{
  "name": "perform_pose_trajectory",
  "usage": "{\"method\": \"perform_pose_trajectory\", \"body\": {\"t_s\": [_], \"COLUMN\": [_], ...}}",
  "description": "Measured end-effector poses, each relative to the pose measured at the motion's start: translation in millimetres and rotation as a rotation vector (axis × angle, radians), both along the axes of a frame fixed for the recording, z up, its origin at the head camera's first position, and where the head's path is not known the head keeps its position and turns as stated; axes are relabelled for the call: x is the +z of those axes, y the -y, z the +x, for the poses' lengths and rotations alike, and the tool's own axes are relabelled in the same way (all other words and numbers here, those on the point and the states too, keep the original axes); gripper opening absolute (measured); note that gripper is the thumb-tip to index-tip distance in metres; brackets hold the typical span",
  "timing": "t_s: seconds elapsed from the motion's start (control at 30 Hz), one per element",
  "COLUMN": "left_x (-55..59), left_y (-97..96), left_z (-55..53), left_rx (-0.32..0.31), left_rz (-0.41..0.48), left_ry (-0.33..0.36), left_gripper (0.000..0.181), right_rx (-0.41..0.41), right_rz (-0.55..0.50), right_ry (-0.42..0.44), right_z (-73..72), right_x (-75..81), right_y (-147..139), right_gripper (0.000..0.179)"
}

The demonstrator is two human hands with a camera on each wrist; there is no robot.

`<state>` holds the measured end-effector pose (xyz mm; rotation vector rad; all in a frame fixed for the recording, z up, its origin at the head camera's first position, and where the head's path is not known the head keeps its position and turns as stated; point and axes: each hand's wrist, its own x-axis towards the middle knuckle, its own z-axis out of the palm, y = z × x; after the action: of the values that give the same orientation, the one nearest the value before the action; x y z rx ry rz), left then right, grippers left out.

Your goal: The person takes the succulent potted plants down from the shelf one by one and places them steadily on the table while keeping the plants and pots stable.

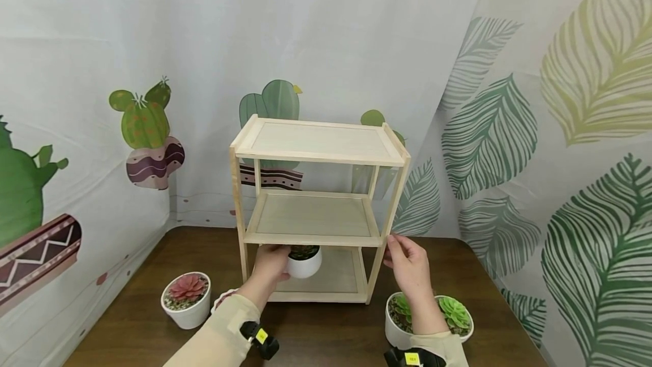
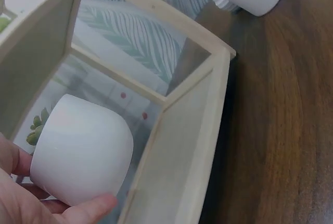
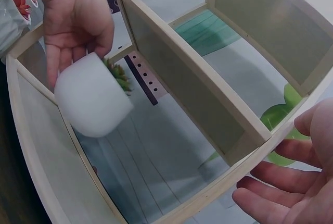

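A light wooden three-tier shelf (image 1: 316, 217) stands on the table. My left hand (image 1: 271, 265) grips a white potted succulent (image 1: 304, 265) from its left side, between the middle and bottom tiers. In the left wrist view, the thumb and fingers hold the smooth white pot (image 2: 83, 148), which hides most of its green plant. A gap shows between pot and bottom board in the right wrist view. My right hand (image 1: 409, 265) is at the shelf's right front post, level with the middle tier; its fingers (image 3: 286, 179) lie loosely extended beside the post.
A pink succulent in a white pot (image 1: 187, 299) sits left of the shelf. Another pot (image 1: 222, 298) is partly behind my left forearm. At front right, green succulents in white pots (image 1: 397, 327) stand under my right wrist. A printed cloth (image 1: 356, 44) hangs behind the brown table (image 1: 316, 333).
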<state>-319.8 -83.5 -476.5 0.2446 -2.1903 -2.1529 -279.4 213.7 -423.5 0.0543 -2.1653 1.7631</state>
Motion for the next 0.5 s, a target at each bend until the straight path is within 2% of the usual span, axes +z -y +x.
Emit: {"method": "perform_pose_trajectory", "body": {"t_s": [0.2, 0.37, 0.5], "left_x": [12.5, 21.8, 24.8], "left_y": [-1.2, 0.9, 1.9], "left_z": [4.5, 10.1, 14.5], "left_rx": [0.013, -0.010, -0.026], "left_rz": [-0.012, -0.055, -0.100], "left_ry": [0.021, 0.041, 0.037], "left_gripper": [0.050, 0.054, 0.052], "right_rx": [-0.001, 0.000, 0.001], "right_rz": [0.003, 0.006, 0.012], "right_ry": [-0.008, -0.005, -0.004], "right_z": [-0.1, 0.3, 1.3], "right_x": [-0.9, -0.2, 0.8], "right_y": [0, 1, 0], "right_gripper": [0.036, 0.036, 0.037]}}
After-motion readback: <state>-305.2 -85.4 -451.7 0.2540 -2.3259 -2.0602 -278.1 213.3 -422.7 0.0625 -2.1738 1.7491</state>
